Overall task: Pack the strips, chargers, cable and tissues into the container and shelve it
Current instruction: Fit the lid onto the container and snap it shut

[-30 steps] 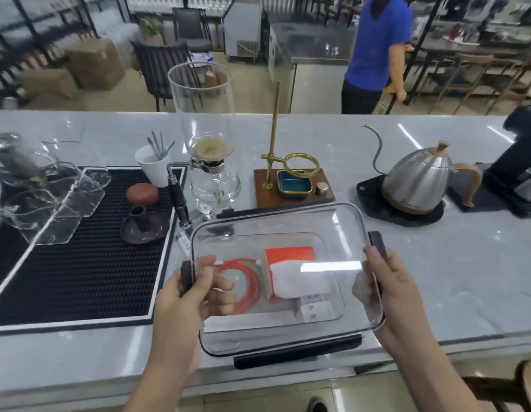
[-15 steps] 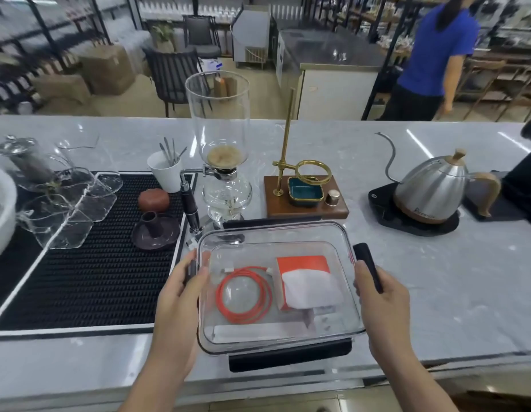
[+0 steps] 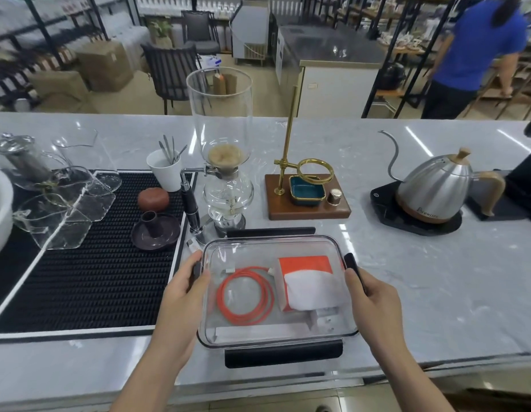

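Note:
A clear plastic container (image 3: 276,242) with its lid on and black latch flaps sits on the grey counter near the front edge. Inside lie a coiled orange cable (image 3: 244,298), an orange tissue pack (image 3: 306,281) with white tissue on top, a white charger (image 3: 325,318) and a white strip (image 3: 261,331) along the near side. My left hand (image 3: 185,295) presses on the left side latch. My right hand (image 3: 369,298) grips the right side latch (image 3: 352,264).
A black ribbed mat (image 3: 89,263) with glassware lies to the left. A glass siphon brewer (image 3: 224,162), a brass dripper stand (image 3: 306,191) and a steel kettle (image 3: 436,188) stand behind the container. A person in blue walks beyond the counter.
The container came down from a tilted, lifted pose and now rests flat on the counter. Both hands shifted onto the side latches. The person in blue moved right.

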Motion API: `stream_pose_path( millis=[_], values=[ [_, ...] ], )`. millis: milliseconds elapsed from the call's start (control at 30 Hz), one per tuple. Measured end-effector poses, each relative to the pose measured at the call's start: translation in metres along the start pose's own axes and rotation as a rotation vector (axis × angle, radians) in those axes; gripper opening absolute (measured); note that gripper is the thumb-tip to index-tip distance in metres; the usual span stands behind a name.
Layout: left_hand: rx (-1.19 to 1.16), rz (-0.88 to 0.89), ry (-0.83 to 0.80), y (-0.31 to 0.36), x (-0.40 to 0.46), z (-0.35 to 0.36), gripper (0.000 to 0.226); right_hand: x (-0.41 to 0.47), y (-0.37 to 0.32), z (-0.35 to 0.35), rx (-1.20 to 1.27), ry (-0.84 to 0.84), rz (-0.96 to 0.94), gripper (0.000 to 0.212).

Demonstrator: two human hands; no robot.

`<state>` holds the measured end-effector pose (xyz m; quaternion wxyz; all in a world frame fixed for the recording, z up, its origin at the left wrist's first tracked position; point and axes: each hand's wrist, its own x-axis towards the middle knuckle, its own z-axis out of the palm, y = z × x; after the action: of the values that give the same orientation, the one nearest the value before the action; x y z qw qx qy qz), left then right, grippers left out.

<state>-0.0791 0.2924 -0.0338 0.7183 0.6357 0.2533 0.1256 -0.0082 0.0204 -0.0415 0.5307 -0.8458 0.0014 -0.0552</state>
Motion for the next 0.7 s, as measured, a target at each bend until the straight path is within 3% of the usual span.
stream_pose_path(
  millis=[333,500,700],
  values=[
    [0.003,-0.026,0.047,-0.006,0.007,0.008,0.040,0.003,0.003,0.001,0.010,0.022,0.028,0.024],
    [0.029,-0.018,0.026,-0.006,0.010,0.007,0.041,0.003,0.000,0.001,0.000,0.007,0.050,0.043],
    [0.042,-0.026,0.004,-0.010,0.012,0.003,0.043,0.001,-0.002,0.001,-0.017,-0.001,0.093,0.039]
  ],
)
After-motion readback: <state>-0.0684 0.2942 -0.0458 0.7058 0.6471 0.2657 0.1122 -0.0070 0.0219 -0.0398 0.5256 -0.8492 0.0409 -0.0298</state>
